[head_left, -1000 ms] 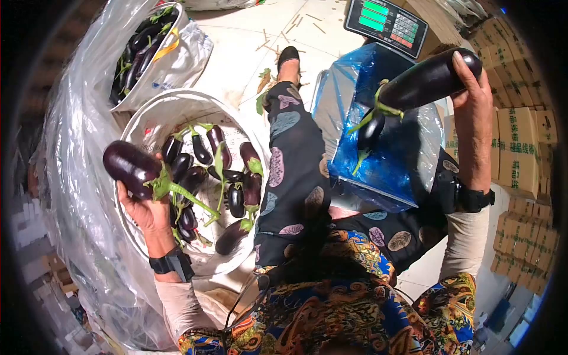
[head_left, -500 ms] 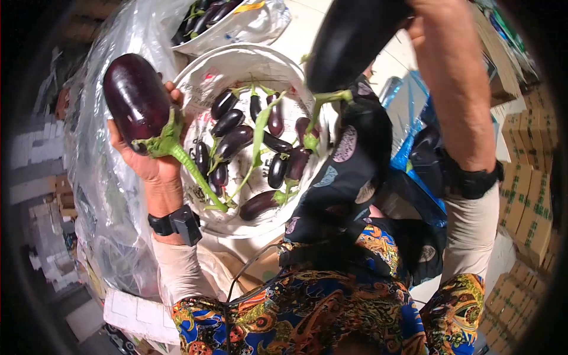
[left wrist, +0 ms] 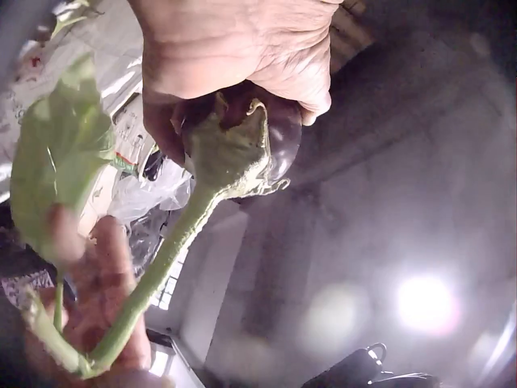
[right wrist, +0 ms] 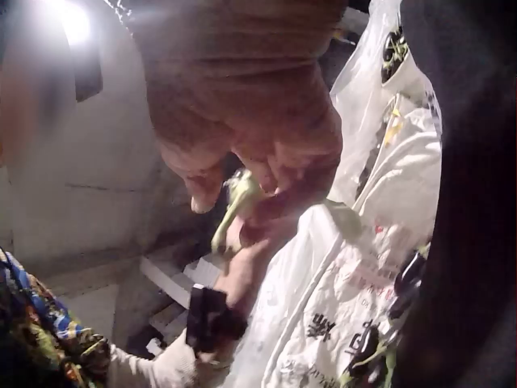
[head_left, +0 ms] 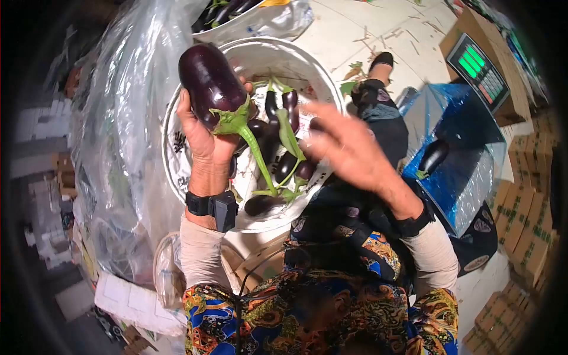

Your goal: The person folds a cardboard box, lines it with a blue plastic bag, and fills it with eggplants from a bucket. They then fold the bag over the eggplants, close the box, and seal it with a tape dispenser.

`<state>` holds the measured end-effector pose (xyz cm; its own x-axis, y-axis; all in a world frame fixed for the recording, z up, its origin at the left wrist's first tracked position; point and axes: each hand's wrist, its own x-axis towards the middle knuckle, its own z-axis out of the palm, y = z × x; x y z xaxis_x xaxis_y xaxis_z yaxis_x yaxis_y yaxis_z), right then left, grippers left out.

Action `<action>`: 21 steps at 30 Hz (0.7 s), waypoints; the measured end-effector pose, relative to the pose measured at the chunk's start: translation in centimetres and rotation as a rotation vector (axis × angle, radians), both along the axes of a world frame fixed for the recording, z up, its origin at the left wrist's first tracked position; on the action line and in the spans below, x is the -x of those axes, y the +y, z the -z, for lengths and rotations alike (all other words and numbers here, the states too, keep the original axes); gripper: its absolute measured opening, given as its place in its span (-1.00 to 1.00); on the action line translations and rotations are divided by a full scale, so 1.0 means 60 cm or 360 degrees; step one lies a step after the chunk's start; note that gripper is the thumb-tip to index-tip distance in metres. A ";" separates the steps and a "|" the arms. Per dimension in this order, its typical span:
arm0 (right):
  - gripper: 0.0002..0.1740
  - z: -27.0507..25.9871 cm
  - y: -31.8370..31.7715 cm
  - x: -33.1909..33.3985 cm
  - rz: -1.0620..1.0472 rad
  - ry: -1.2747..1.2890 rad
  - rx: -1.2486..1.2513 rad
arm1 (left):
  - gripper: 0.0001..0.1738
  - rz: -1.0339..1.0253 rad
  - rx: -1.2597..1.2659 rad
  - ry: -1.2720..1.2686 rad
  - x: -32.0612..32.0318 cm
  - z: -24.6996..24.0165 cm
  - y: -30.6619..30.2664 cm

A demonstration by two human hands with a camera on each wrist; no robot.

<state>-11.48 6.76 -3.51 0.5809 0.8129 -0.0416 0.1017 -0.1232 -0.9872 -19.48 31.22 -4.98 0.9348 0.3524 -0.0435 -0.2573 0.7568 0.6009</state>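
Observation:
My left hand (head_left: 204,142) grips a large dark purple eggplant (head_left: 210,80) above the left side of a round, white-lined tub (head_left: 296,62). Its green cap and long stem (head_left: 256,152) point down towards me, with a leaf (head_left: 288,136) hanging on a side shoot. In the left wrist view the fingers wrap around the eggplant (left wrist: 284,141) beside its cap. Blurred by motion, my right hand (head_left: 352,151) reaches over the tub's right side with fingers extended and nothing held. Several smaller eggplants (head_left: 290,109) lie in the tub, partly hidden by my hands.
On the right a blue plastic bag (head_left: 467,201) lies spread open with a small eggplant (head_left: 436,155) on it. Behind it stands a scale display (head_left: 473,62). Clear plastic sheeting (head_left: 124,148) hangs at left; another sack (head_left: 272,23) of eggplants stands behind. Cartons (head_left: 526,219) are stacked at far right.
My right hand swung left from the blue bag with a large eggplant and now reaches over the tub without it. My left hand has moved right, still holding its eggplant.

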 end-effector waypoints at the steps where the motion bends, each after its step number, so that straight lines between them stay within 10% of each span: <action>1: -0.52 -0.012 -0.003 0.017 -0.0221 0.0062 0.0076 | -0.26 -0.0099 0.0021 0.0029 -0.010 -0.001 -0.010; 3: -0.68 -0.010 -0.011 0.040 -0.0551 0.0036 0.0300 | -0.28 -0.0235 0.0096 0.0086 -0.035 0.000 -0.044; 5: -0.67 0.089 -0.023 0.063 -0.0341 -0.1222 -0.0558 | -0.34 0.0007 0.0161 0.0041 -0.046 0.008 -0.060; 11: -0.67 0.026 -0.156 0.079 0.0116 0.1292 0.0129 | -0.39 -0.0180 -0.0442 0.0281 -0.122 -0.002 -0.174; 15: -0.72 0.007 -0.256 0.079 0.0509 0.1422 -0.0216 | -0.47 -0.0079 -0.0841 0.0129 -0.172 -0.050 -0.286; 18: -0.79 0.022 -0.329 0.091 0.0809 -0.0704 -0.0048 | -0.37 -0.0170 -0.0790 0.0033 -0.248 -0.062 -0.329; 21: -0.91 0.017 -0.420 0.156 0.1192 0.1374 -0.0969 | -0.37 0.0068 -0.0434 -0.0085 -0.305 -0.079 -0.313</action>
<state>-20.87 -18.43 -4.56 0.8710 0.3240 -0.3693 -0.4904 0.6169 -0.6156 -1.20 12.42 -0.25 0.9475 0.3046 0.0973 -0.2655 0.5798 0.7703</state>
